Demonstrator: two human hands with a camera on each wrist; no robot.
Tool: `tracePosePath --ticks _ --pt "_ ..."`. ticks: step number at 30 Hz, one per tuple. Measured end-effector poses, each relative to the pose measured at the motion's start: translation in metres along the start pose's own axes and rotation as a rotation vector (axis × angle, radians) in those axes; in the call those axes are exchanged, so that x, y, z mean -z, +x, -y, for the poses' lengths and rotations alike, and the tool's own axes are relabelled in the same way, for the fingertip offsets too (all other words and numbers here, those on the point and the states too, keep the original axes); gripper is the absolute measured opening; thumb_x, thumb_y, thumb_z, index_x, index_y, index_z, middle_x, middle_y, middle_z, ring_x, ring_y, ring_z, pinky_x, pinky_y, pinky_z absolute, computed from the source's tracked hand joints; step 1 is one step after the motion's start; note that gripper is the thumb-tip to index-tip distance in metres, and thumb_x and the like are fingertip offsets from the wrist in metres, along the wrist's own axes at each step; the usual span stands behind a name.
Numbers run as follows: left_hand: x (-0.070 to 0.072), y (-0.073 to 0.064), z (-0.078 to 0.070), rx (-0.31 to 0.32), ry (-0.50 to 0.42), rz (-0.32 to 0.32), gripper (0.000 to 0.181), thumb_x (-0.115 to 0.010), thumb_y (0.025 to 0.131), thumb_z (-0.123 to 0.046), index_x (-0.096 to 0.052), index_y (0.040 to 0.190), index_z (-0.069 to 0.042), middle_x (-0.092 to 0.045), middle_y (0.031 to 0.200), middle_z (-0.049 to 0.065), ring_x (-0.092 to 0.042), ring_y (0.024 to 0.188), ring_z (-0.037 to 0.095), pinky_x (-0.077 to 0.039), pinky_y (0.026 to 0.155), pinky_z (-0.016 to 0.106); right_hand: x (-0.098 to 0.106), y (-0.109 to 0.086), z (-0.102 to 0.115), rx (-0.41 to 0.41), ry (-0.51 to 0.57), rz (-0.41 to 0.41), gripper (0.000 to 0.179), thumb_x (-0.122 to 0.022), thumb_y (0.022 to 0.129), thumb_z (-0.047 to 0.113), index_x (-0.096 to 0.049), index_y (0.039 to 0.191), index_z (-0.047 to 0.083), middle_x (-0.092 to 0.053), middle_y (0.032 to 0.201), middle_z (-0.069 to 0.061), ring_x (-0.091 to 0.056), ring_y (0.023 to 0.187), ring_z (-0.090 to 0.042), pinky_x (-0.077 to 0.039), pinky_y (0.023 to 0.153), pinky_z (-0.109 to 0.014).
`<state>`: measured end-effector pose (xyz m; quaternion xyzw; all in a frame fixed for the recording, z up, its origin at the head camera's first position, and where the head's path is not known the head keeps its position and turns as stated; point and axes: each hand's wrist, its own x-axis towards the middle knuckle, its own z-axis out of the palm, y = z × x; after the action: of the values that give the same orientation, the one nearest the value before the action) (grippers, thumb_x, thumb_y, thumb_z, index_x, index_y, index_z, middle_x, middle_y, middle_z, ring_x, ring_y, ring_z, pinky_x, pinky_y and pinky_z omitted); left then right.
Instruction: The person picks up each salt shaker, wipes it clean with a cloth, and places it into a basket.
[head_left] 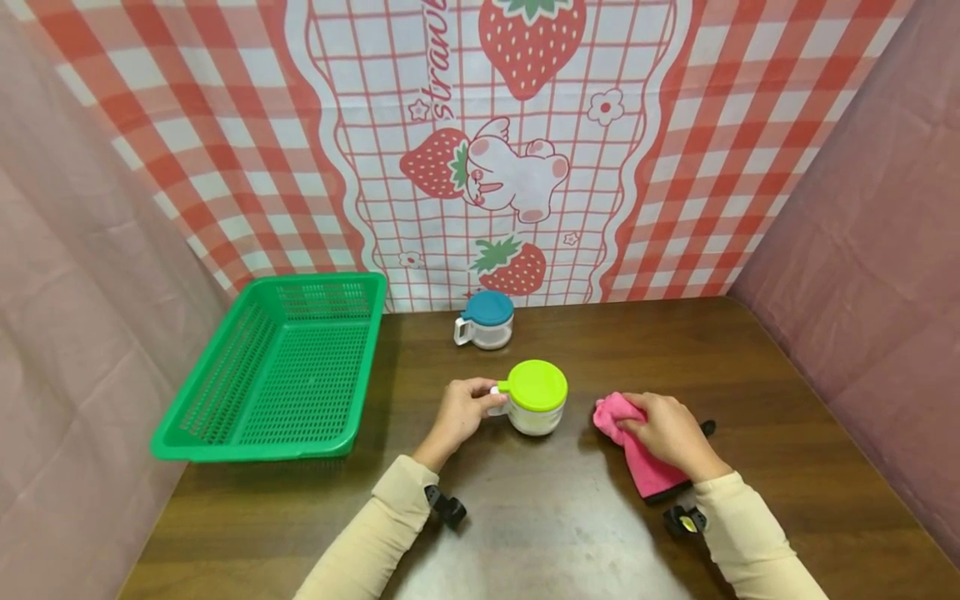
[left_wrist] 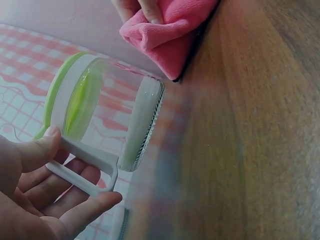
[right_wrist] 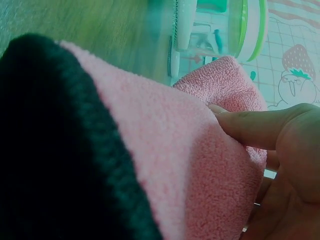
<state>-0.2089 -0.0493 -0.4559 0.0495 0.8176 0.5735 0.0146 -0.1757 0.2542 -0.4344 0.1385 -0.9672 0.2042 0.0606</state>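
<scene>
My left hand grips the white handle of a clear jar with a lime-green lid. In the left wrist view the thumb presses the top of the handle near the lid and the fingers curl behind it. White contents show at the jar's bottom. Off to the right, my right hand pinches a bunched pink cloth with a dark edge or backing. In the right wrist view the thumb lies on the cloth's fold. A gap separates the cloth from the jar.
A second jar with a blue lid stands behind, near the patterned backdrop. At the left sits a green plastic basket. Brown wooden tabletop lies under everything, with pink curtains at both sides.
</scene>
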Motion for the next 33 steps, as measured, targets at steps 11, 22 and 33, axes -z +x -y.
tracePosePath --ticks 11,22,33 --pt "0.004 -0.001 -0.011 0.008 -0.008 -0.029 0.025 -0.075 0.084 -0.010 -0.072 0.102 0.006 -0.073 0.091 0.020 -0.057 0.057 0.017 -0.046 0.053 0.019 0.000 -0.003 -0.002 0.008 0.000 -0.012 0.037 -0.075 0.081 0.013 -0.068 0.115 -0.003 -0.071 0.104 -0.023 -0.068 0.087 -0.035 -0.051 0.072 -0.051" --pt "0.014 -0.007 -0.021 0.005 -0.011 -0.049 0.022 -0.075 0.083 -0.007 -0.072 0.101 0.007 -0.073 0.093 0.022 -0.061 0.063 0.016 -0.050 0.055 0.021 -0.001 -0.003 -0.001 0.021 0.009 -0.004 0.036 -0.075 0.081 0.012 -0.069 0.113 -0.003 -0.071 0.103 -0.022 -0.068 0.085 -0.033 -0.052 0.072 -0.049" --pt "0.023 -0.008 -0.029 0.006 -0.039 -0.061 0.021 -0.075 0.083 -0.007 -0.072 0.099 0.006 -0.073 0.092 0.021 -0.061 0.062 0.017 -0.050 0.055 0.021 -0.001 0.001 0.001 0.013 0.002 0.014 0.036 -0.075 0.081 0.012 -0.069 0.114 -0.003 -0.071 0.104 -0.022 -0.067 0.084 -0.032 -0.052 0.071 -0.048"
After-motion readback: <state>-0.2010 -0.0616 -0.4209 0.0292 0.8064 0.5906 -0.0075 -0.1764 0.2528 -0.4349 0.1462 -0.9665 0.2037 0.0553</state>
